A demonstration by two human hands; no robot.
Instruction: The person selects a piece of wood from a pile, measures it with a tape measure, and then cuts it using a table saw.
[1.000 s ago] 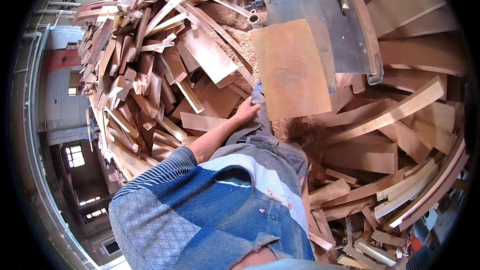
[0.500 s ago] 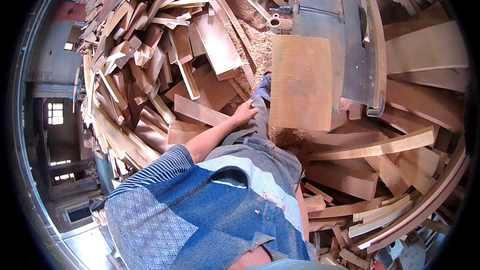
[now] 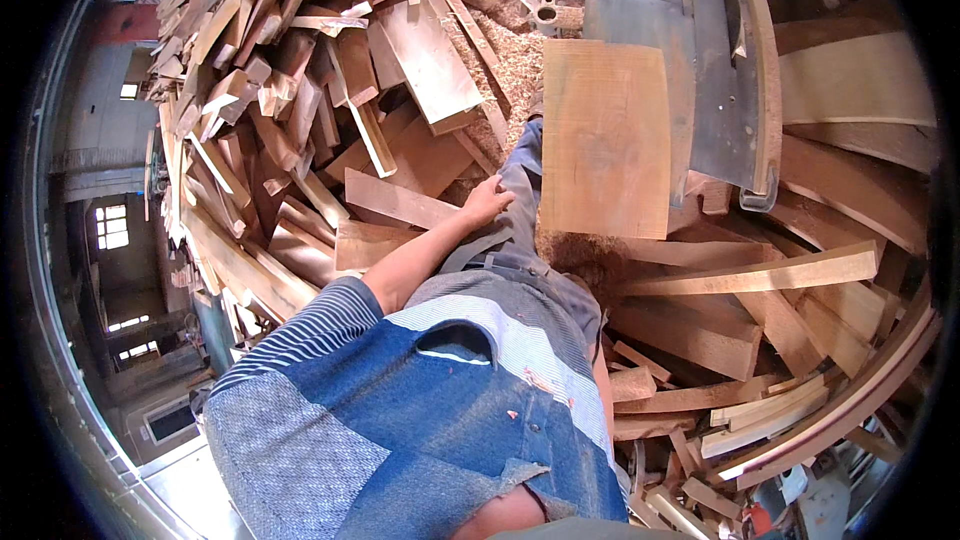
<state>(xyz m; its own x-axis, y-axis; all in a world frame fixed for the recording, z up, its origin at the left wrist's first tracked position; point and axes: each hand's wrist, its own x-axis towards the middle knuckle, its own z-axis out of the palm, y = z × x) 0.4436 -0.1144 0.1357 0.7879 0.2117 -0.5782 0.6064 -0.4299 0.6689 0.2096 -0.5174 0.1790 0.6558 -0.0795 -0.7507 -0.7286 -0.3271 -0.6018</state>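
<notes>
My left hand (image 3: 487, 202) rests on my left thigh, over the grey trousers (image 3: 516, 230). Its fingers are loosely curled in, and nothing shows between them. To the right of that hand, apart from it, a wide flat wooden board (image 3: 606, 140) lies with its far part over the grey metal machine table (image 3: 635, 15). The board's near end reaches out past the table toward me. A strip of my right arm shows beside my body, but the right hand itself is out of sight.
Offcuts (image 3: 300, 90) lie heaped on the left, with wood shavings (image 3: 490, 25) beside them. Planks (image 3: 850, 190) and a long pale strip (image 3: 750, 275) lie on the right. A metal fitting (image 3: 546, 16) juts from the machine's left side.
The view has shifted, so the board and machine sit higher in the picture. The board keeps about the same place against the table, and my left hand stays on my thigh.
</notes>
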